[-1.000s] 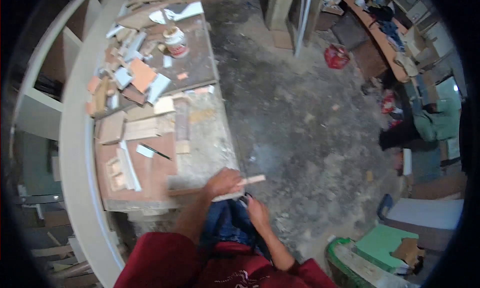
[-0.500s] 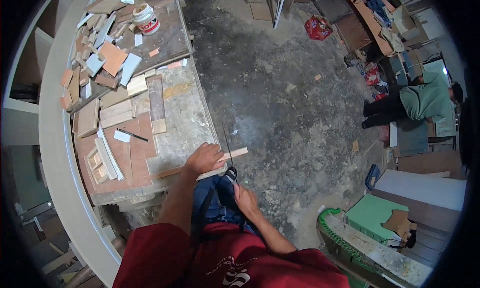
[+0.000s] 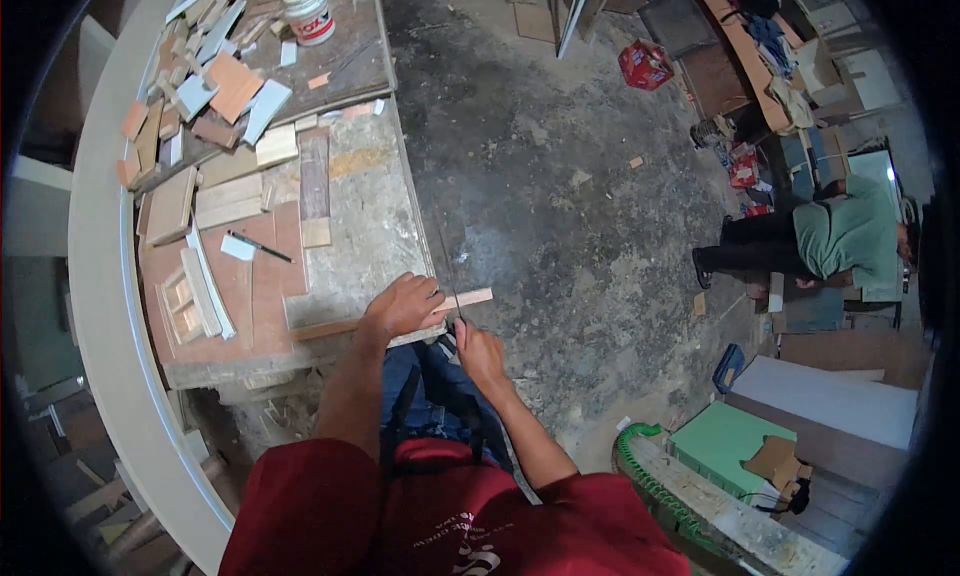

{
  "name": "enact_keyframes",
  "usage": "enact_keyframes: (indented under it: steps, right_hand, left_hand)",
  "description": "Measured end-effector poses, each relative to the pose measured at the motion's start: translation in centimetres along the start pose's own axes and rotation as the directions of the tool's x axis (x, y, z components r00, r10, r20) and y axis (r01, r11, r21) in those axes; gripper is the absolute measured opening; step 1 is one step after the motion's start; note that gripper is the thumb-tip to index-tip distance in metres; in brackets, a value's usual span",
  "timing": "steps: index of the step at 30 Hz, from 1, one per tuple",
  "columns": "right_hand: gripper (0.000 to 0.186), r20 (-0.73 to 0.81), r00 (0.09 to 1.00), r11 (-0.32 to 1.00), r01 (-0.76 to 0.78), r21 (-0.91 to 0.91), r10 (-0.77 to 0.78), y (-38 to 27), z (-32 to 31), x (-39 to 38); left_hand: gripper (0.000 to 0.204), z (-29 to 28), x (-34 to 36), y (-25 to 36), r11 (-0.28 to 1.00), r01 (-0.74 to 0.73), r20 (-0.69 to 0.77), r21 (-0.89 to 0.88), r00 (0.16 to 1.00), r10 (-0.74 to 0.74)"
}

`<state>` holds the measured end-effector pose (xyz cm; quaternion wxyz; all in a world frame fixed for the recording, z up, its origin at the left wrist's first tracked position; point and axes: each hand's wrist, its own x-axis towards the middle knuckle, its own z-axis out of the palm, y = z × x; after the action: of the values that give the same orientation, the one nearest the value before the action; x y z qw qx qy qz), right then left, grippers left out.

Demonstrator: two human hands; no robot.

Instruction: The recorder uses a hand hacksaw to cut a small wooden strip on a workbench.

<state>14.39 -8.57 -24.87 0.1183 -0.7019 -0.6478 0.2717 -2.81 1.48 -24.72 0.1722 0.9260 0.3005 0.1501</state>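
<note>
My left hand (image 3: 398, 302) presses a narrow light wooden strip (image 3: 473, 298) down at the near corner of the workbench (image 3: 358, 216); the strip's right end sticks out past the edge. My right hand (image 3: 481, 354) is closed on the handle of a thin-bladed saw, whose blade (image 3: 457, 306) crosses the strip just right of my left fingers. Left of them, a small wooden assembly (image 3: 182, 298), white strips (image 3: 215, 301), a pen (image 3: 262, 246) and wood blocks (image 3: 228, 205) lie on the bench.
Wood offcuts (image 3: 236, 86) and a glue tub (image 3: 308, 14) cover the bench's far part. A long pale panel (image 3: 105, 276) runs along the left. A co-worker (image 3: 840, 236) bends at the cluttered right side, near a red carton (image 3: 644, 64). A green coiled hose (image 3: 640, 476) lies lower right.
My right hand has pushed forward with the saw, closer to the strip, while my left hand stays on it. The whole view has shifted somewhat. The co-worker's legs have moved a little.
</note>
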Motion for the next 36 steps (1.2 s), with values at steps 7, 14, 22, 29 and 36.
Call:
enact_keyframes:
  steps: [7,14,22,29,36]
  right_hand:
    - [0.04,0.099,0.995,0.999,-0.029,-0.041,0.033,2.3,1.0,-7.6]
    - [0.043,0.086,0.996,1.0,-0.003,0.008,0.002,2.4,1.7,-2.8]
    - [0.039,0.016,0.998,0.994,0.056,0.094,-0.058,0.8,0.6,0.1]
    - [0.04,0.237,0.971,0.989,-0.005,-0.148,0.041,1.9,0.2,-4.9]
    - [0.037,0.036,0.999,0.998,0.029,-0.053,-0.027,2.0,1.0,-5.2]
  left_hand:
    - [0.025,-0.1,-0.5,0.2,0.998,0.057,0.045,0.012,0.997,-0.058]
    - [0.025,-0.5,0.4,0.3,0.999,0.027,0.043,-0.018,0.999,-0.027]
    - [0.026,-0.5,0.6,0.4,0.999,0.04,-0.018,-0.027,0.999,-0.041]
    - [0.024,-0.6,-0.4,-0.4,0.995,0.044,0.086,-0.085,0.996,-0.037]
    - [0.025,-0.1,-0.4,-0.4,0.999,0.022,0.056,-0.041,0.998,-0.02]
